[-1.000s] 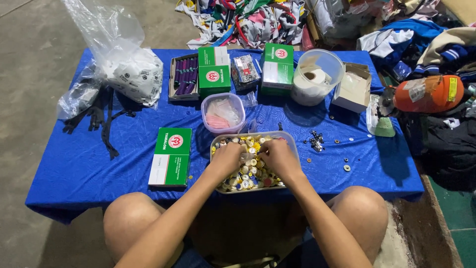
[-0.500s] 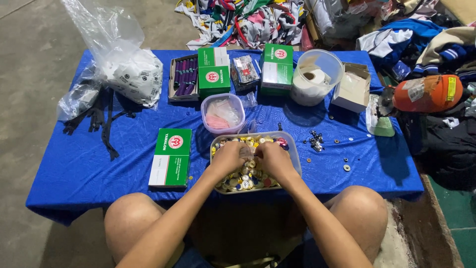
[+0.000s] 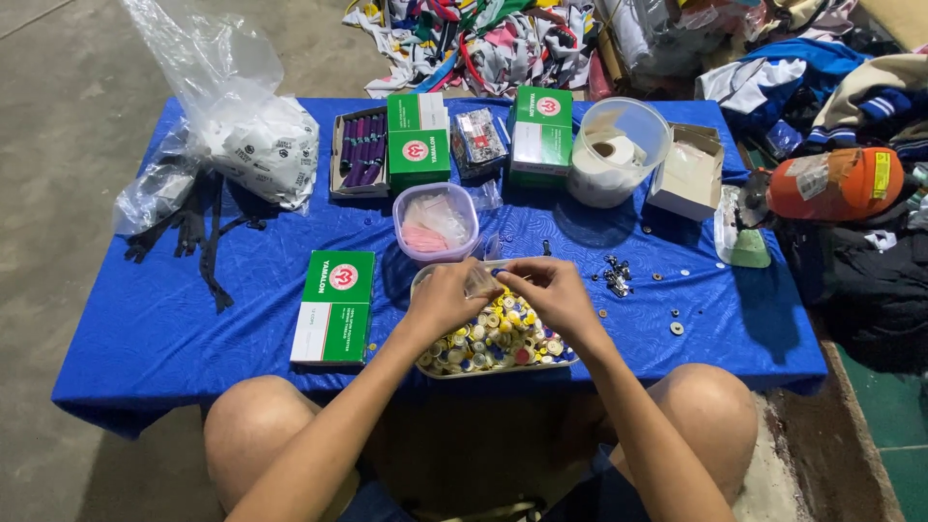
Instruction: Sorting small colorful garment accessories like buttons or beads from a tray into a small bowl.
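You have three green boxes (image 3: 334,306) on the desk (image 3: 145,329). You also have two clear tubs (image 3: 437,222) and one tray (image 3: 498,338) of small caps.

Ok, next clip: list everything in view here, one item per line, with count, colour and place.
table cover: one, blue, spread over the low table
tray of small round parts: one, clear, yellow and mixed pieces, front centre
green-and-white boxes: three shut, one front left, two at the back
open box of purple items: one, back left
clear tub: one, pinkish contents, centre
round tub with tape roll: one, clear, back right
open white box: one, back right
plastic bags: clear, back left
black straps: several, left edge
small metal bits: scattered, right
clothes pile: mixed colours, behind table
left hand: over tray
right hand: over tray
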